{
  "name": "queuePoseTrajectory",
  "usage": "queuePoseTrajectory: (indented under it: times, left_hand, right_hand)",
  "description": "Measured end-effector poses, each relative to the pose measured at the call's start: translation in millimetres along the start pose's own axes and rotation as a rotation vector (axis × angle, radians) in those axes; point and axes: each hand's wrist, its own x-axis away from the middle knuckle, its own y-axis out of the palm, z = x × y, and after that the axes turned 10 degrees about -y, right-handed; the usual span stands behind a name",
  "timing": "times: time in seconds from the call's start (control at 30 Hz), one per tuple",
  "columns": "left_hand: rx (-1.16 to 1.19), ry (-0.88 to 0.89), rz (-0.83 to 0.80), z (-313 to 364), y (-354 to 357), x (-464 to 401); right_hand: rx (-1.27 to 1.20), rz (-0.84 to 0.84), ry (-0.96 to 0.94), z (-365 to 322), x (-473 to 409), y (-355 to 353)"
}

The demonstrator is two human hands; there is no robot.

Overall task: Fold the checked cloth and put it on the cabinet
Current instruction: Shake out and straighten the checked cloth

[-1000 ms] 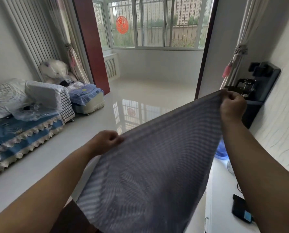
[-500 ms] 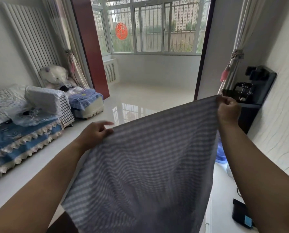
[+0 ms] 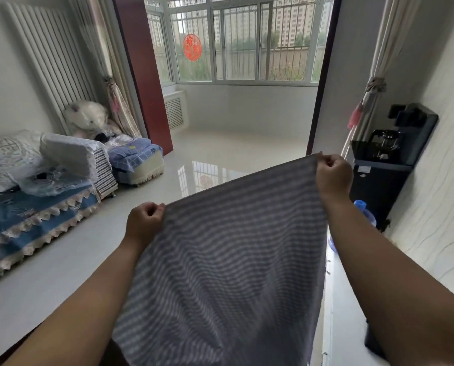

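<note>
Glossy pale floor runs out to a barred window, with a bed under a blue fringed cover along one wall and a dark water dispenser against the other. Between them the cloth hangs in the air in front of the person, stretched by its two upper corners: the left hand has its fingers curled tight round the lower corner, the right hand pinches the higher one in a closed fist, so the top edge slopes. No fold looks made yet, and a white cabinet top shows as a strip under the right forearm. Trouble would likely come from that slant; if the corners are brought together while uneven, the halves should meet askew and the fold will need redoing. A slack pinch could also let one corner drop to the floor. Thin and limp, the fabric is woven in fine grey and white checks that ripple into wavy bands, sagging in soft creases toward its lower edge.
</note>
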Motion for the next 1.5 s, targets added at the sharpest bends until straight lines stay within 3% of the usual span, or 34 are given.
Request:
queuePoseTrajectory:
  times: [0.17,0.33,0.47,0.53,0.77,0.93,1.07,1.13,1.23,1.37,1.43,1.5]
  left_hand:
    - [-0.083,-0.022,0.057,42,40,4]
    - [-0.009,0.165,-0.222,91,71,28]
    - [-0.027,0.285,-0.497,97,63,39]
    - [-0.026,0.295,-0.594,95,58,41]
    - [-0.038,0.282,-0.576,92,56,40]
    - [0.059,0.097,-0.600,71,50,37]
    - [-0.217,-0.034,-0.886,17,36,32]
    - [-0.203,-0.151,-1.005,-1,30,34]
    - [-0.206,-0.281,-1.188,-15,25,32]
    - [-0.513,-0.345,-1.365,-33,29,36]
    - [-0.618,-0.281,-1.389,-53,39,44]
    - [-0.560,-0.230,-1.306,-75,50,50]
  right_hand:
    - [0.156,-0.094,-0.111,-35,40,19]
    - [0.150,-0.729,-0.531,-70,96,38]
    - [-0.033,-1.175,-0.480,-76,83,27]
    - [-0.084,-1.259,-0.473,-78,81,22]
    - [0.087,-1.192,-0.508,-79,87,22]
    - [0.351,-1.117,-0.623,-67,80,36]
    - [0.366,-0.906,-0.523,-48,63,36]
    - [0.389,-0.783,-0.491,-40,53,36]
    - [0.345,-0.700,-0.404,-25,43,45]
    - [0.292,-0.604,-0.284,-4,41,51]
    - [0.229,-0.553,-0.235,-3,41,48]
    - [0.186,-0.490,-0.208,-3,40,41]
